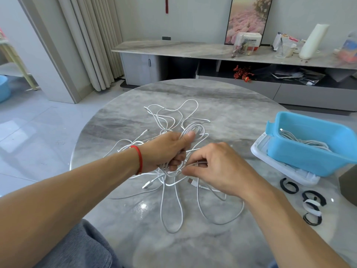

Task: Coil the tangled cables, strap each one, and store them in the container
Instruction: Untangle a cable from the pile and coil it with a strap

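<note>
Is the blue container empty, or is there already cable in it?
Not empty. The blue container holds a white cable bundle, seen over its near wall. Whether that bundle is strapped cannot be told.

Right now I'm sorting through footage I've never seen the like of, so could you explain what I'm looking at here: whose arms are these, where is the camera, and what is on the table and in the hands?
There is no machine. It is one picture from a wide-angle camera worn on a person's head, looking forward and down, so the arms are the wearer's own. The left hand, with a red string at the wrist, grips a bunch of loops from the tangled white cables on the round grey table. The right hand pinches a single strand beside it. On the right stands a blue container with some white cable already inside, resting on a white lid or tray. Near it lie a few curled straps, black and white, not yet used.
</note>
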`<state>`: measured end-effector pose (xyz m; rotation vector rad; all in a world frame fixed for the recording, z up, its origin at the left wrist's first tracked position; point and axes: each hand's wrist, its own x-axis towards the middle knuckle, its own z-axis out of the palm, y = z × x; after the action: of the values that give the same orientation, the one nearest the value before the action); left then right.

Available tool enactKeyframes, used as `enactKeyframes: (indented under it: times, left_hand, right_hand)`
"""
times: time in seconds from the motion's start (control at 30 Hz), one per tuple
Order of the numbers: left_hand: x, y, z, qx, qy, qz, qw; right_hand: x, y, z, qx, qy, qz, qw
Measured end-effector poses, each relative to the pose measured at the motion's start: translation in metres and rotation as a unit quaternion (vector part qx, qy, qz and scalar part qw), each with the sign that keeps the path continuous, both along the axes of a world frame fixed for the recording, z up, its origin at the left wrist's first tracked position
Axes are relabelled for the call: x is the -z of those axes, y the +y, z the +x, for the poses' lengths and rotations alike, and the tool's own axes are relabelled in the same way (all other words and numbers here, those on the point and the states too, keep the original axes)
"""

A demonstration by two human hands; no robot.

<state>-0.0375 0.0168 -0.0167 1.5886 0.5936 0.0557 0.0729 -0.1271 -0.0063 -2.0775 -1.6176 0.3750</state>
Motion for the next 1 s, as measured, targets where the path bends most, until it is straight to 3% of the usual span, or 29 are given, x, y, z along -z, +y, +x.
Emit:
enactKeyframes:
  times: [0.17, 0.3, 0.47, 0.6, 0.67, 0.73, 0.87, 1.0]
  left_hand:
    - [-0.002, -0.008, -0.001, 0.065, 0.001, -0.074, 0.995]
    - [-0.007, -0.011, 0.0, 0.08, 0.007, -0.045, 0.996]
    - [-0.007, -0.003, 0.0, 0.055, 0.054, 0.009, 0.997]
    - [-0.004, -0.002, -0.004, 0.079, 0.049, -0.005, 0.996]
    - [-0.003, -0.003, -0.002, 0.08, 0.048, -0.009, 0.996]
    - [-0.002, -0.004, 0.0, 0.073, 0.043, -0.014, 0.996]
    - [0.0, -0.006, -0.002, 0.093, 0.025, -0.011, 0.995]
    - [0.005, -0.011, -0.002, 0.106, 0.026, 0.061, 0.992]
  right_hand:
    - [0.0, -0.001, 0.005, 0.039, -0.011, -0.009, 0.999]
    - [0.002, 0.0, 0.009, 0.082, 0.034, 0.023, 0.996]
    - [-0.007, -0.007, 0.028, 0.068, 0.153, -0.021, 0.986]
    - [-0.008, -0.013, 0.036, 0.101, 0.081, -0.012, 0.991]
    - [-0.007, -0.011, 0.035, 0.128, 0.099, 0.003, 0.987]
    - [-0.005, -0.009, 0.032, 0.16, 0.176, 0.025, 0.971]
    - [-0.004, -0.005, 0.02, 0.215, 0.382, 0.086, 0.895]
    - [-0.006, -0.004, 0.02, 0.222, 0.48, 0.116, 0.841]
